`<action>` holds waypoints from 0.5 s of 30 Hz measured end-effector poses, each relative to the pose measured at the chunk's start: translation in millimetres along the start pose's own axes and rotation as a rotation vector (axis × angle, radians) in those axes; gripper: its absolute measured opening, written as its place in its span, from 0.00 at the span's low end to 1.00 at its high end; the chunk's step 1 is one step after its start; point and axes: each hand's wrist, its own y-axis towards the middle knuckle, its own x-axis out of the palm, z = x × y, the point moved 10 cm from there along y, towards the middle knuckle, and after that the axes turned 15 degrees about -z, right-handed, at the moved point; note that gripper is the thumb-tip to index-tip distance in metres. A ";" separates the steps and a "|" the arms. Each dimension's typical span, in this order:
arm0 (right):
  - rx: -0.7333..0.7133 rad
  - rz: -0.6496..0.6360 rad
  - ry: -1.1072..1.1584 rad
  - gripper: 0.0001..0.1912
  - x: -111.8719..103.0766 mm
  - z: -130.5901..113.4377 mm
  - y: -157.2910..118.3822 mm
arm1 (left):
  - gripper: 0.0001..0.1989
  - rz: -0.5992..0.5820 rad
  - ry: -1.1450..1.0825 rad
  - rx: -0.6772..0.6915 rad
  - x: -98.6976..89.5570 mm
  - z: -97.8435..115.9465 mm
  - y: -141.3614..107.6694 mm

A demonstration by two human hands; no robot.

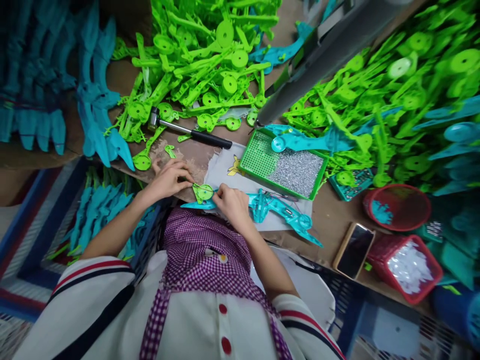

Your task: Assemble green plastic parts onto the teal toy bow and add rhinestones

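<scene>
Bending in narrow, the fingers of the left hand [171, 179] and right hand [234, 206] meet both sides of the round green piece [204, 193]; I cannot tell how they grip. The long blue part [277, 209] reaches out past the right hand, over white cloth [217, 172]. Behind, a hammer [191, 132], silver bits [296, 170] and green heaps [202, 65] crowd the brown table [326, 215].
</scene>
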 end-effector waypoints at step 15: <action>-0.331 0.203 -0.120 0.19 16.9 -5.0 -30.2 | 0.18 0.010 0.130 0.176 44.1 66.3 -10.9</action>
